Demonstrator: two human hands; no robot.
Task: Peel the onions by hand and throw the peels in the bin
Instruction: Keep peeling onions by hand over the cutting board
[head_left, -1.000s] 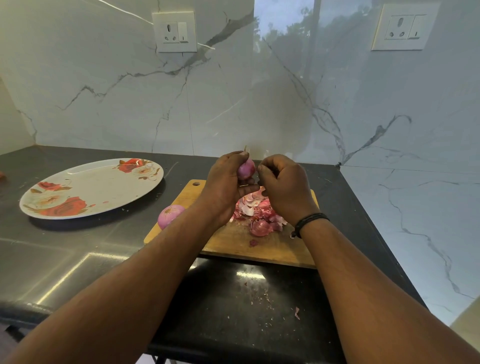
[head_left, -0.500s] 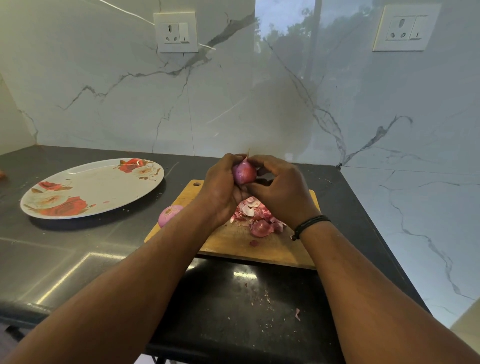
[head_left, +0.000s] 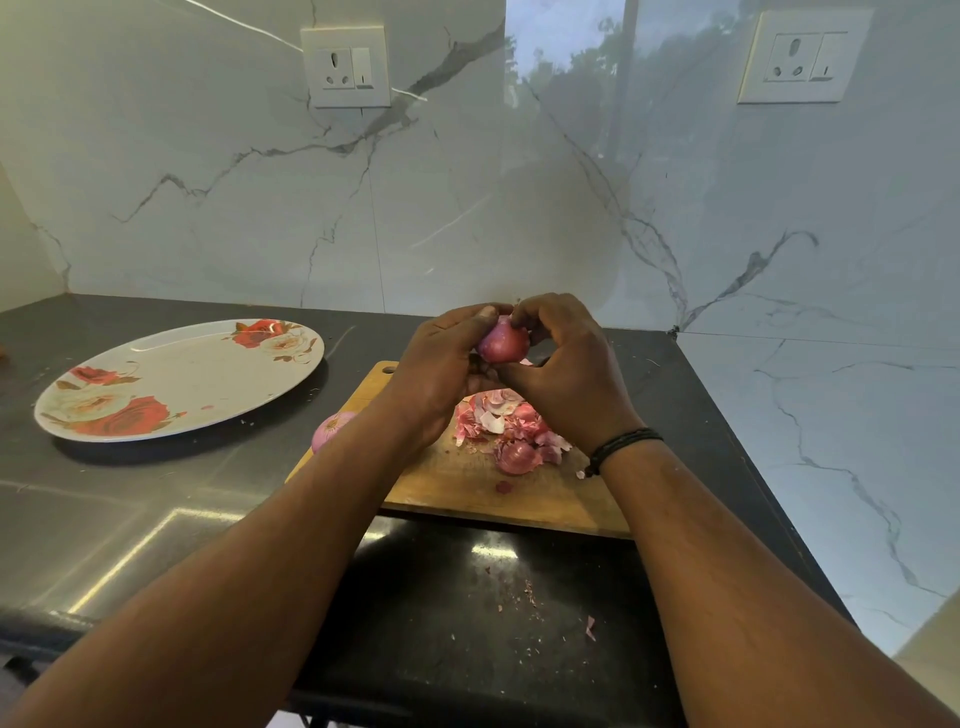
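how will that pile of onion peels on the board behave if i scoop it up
The peel pile looks thin, curled and loose, so it is probably very light and floppy. Bits would likely scatter; flakes already lie on the counter. A rounder piece might roll.

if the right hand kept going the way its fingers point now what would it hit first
The right hand has its fingers curled leftward round the onion, so it meets that at once; beyond it, the left hand.

left hand (head_left: 441, 364): fingers curled, thumb up top, gripping | right hand (head_left: 563, 364): curled, pinching, fingertips meeting left | forearms converging from near edge
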